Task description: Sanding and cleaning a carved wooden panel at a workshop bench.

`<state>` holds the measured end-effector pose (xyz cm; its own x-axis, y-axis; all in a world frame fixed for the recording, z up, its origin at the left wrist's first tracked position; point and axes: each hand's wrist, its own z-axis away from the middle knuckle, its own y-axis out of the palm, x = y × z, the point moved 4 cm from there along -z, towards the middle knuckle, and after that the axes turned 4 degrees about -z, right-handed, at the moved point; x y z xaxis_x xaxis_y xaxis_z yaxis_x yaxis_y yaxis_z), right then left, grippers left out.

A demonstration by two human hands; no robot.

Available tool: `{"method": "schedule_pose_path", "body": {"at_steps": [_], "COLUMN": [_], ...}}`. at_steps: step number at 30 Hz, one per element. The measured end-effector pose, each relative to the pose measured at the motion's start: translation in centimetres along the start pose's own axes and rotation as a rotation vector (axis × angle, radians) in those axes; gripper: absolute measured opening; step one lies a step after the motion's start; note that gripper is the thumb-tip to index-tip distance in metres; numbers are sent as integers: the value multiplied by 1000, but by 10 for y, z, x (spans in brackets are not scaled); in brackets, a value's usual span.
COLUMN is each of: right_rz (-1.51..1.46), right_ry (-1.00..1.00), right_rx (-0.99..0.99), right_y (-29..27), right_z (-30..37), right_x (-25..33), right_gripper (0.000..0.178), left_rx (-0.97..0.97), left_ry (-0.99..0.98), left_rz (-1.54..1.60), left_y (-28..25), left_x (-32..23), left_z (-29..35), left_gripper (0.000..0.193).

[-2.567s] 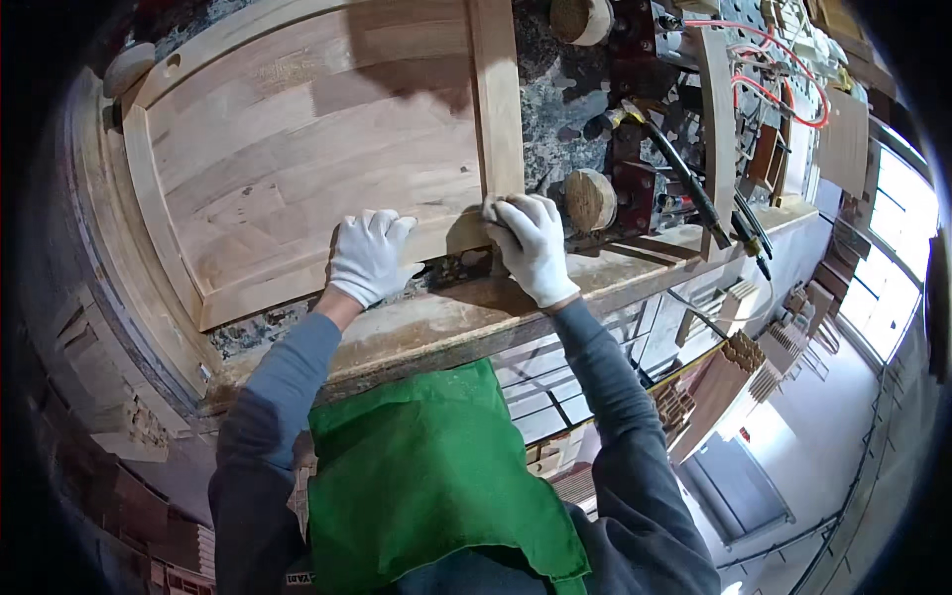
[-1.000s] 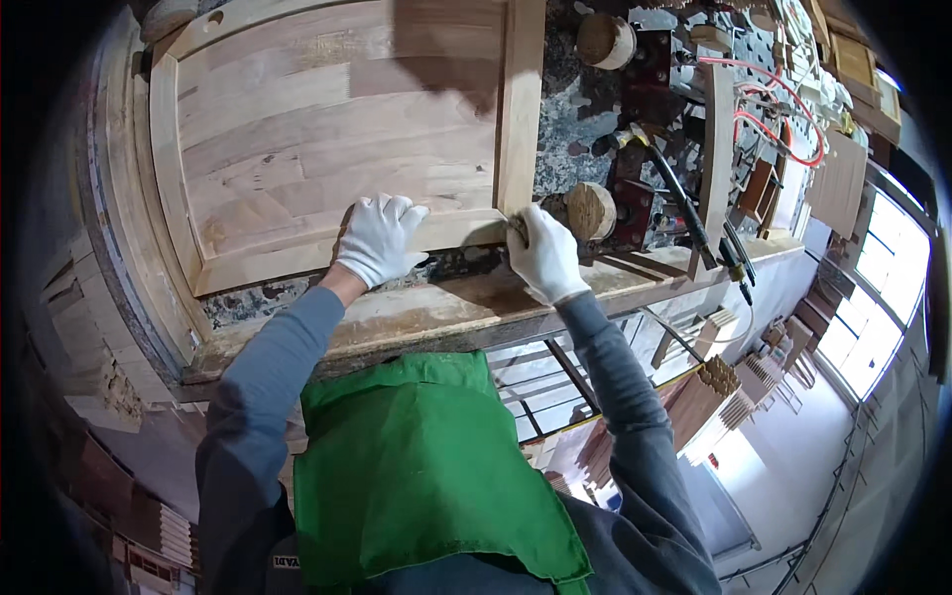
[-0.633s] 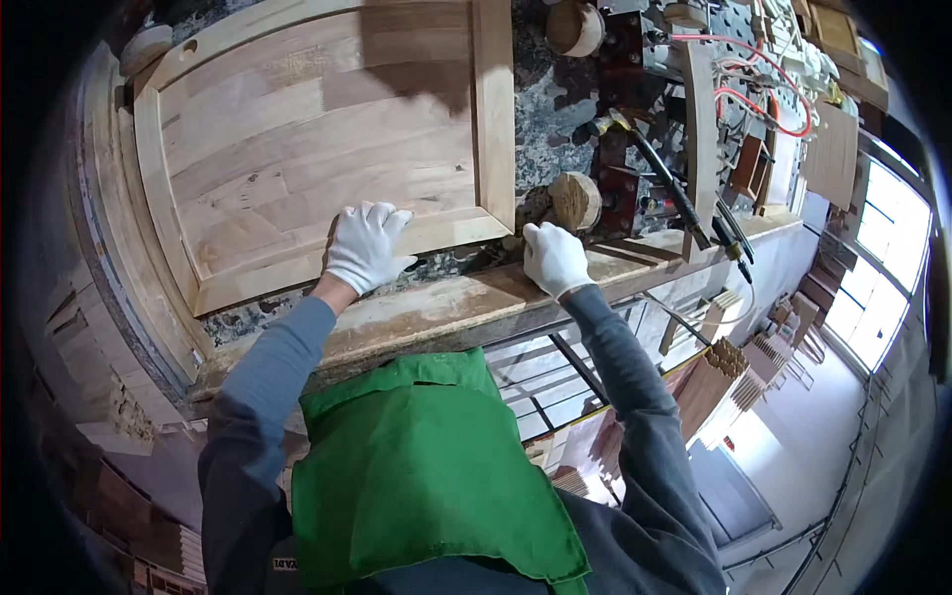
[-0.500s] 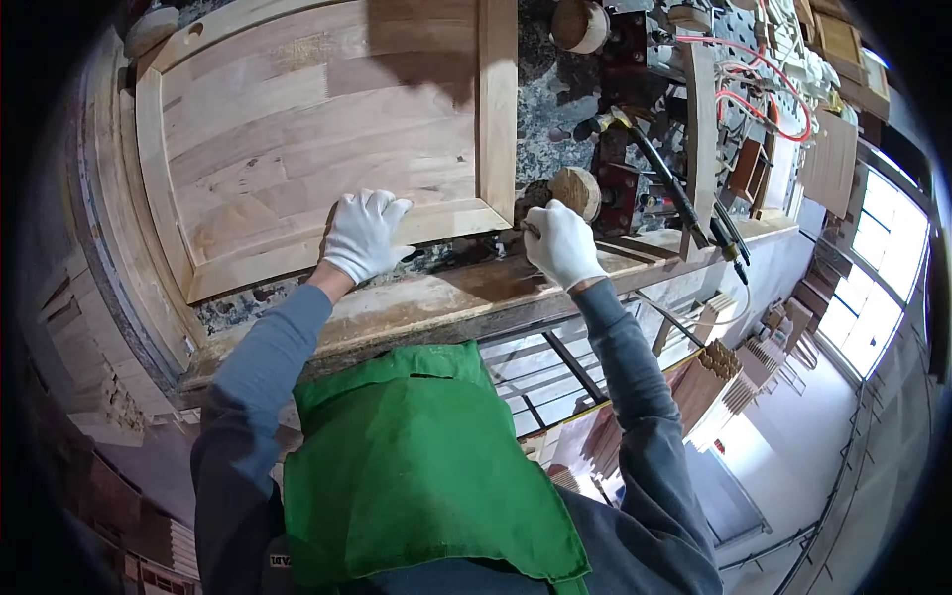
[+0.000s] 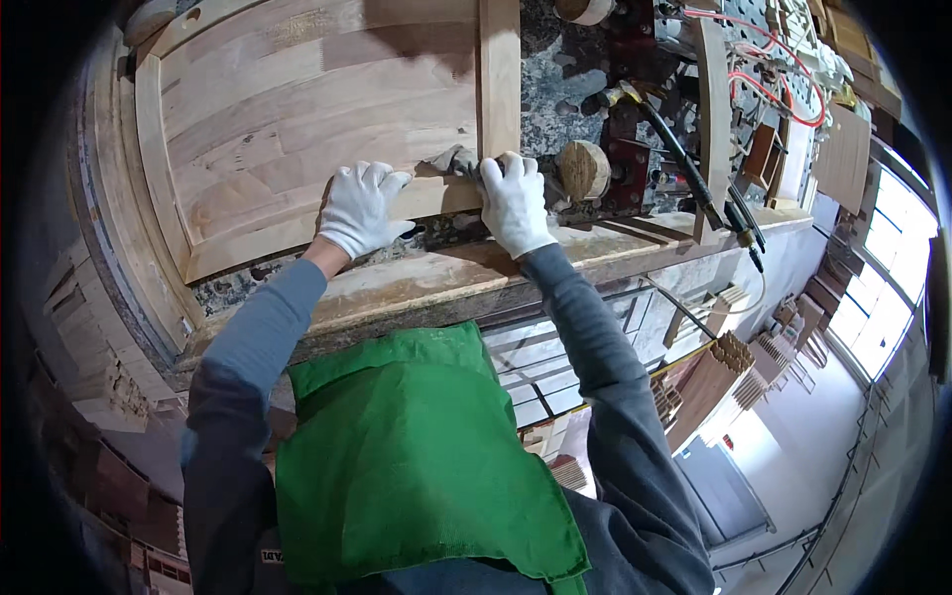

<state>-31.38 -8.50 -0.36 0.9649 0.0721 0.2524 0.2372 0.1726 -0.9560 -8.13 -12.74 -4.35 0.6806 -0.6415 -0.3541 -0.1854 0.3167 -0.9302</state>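
Note:
A framed wooden panel lies flat on the bench, pale and planked, with a raised border. My left hand, in a white glove, rests on its near rail, fingers laid over the wood and thumb apart on the near side. At the panel's near right corner, my right hand, also white-gloved, has its fingers bent over a crumpled grey cloth. Part of the cloth spreads left over the rail's inner edge; the rest is hidden under the glove.
Right of the panel stand a round wooden block and dark red metal clamps. A black-handled tool lies beyond, by an upright board and red hoses. The bench's wooden front edge runs before me.
My right hand has moved left from beside the round block onto the panel's corner, bringing the grey cloth onto the wood. My left hand stays on the rail.

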Motion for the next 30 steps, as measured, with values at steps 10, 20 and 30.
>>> {"method": "schedule_pose_path", "body": {"at_steps": [10,20,30], "right_rz": [-167,-585,-166], "right_ry": [-87,460,163], "right_rx": [300,74,-47], "right_y": [-40,-7,-5], "right_z": [44,-2,11], "right_x": [-57,-34,-15], "right_gripper": [14,29,29], "left_rx": [61,12,24], "left_ry": [-9,-10,-16], "left_rz": [-35,4,37], "left_y": [4,3,4], "left_x": [1,1,2], "left_z": [1,3,2], "left_gripper": [74,75,74]}}
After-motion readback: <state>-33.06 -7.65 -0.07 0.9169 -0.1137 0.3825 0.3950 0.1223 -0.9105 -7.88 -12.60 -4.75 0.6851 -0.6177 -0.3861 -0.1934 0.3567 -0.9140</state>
